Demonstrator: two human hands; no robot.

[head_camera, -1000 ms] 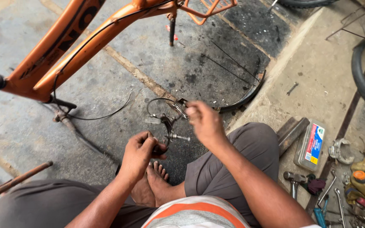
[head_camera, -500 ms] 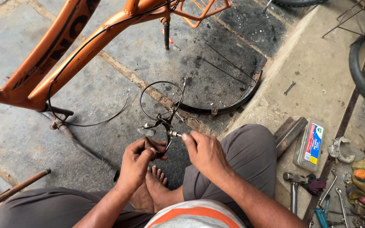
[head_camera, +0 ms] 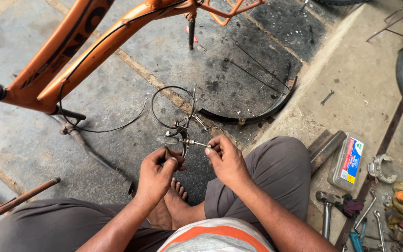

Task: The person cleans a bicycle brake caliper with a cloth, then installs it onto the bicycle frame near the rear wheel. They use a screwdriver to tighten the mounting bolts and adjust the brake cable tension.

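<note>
Workpiece: brake caliper assembly (head_camera: 181,136), small, metal, held above the floor between the knees, at 12 o'clock from both hands.
Attached part: black cable (head_camera: 171,106), looped in a circle at 12 o'clock from the caliper; free end not traceable.
Left hand (head_camera: 157,173): clenched around the lower part of the caliper, thumb on top; exact contact points hidden by the fingers.
Right hand (head_camera: 227,161): fingertips pinched on the end of the caliper's protruding bolt (head_camera: 197,143), which points toward 3 o'clock.
Handling, weight: judged light; one hand supports it without strain.
Handling, stiffness: arms and bolt rigid; cable stiff but springy, likely to swing and tug the part.
Handling, surface: bare metal, probably greasy, so slippage is likely under a light pinch.
Handling, fragility: judged robust; small nuts and washers on the bolt could drop off and roll.
Grip point: take the caliper by its body near the pivot, not by the cable; turn only the bolt end.
Surroundings, 11 o'clock: orange bicycle frame (head_camera: 71,51), well apart.
Surroundings, 1 o'clock: black mudguard (head_camera: 257,114) lying on the concrete floor (head_camera: 117,102).
Surroundings, 4 o'clock: flat tin (head_camera: 346,161), hammer (head_camera: 327,205) and loose hand tools beside the right knee.
</note>
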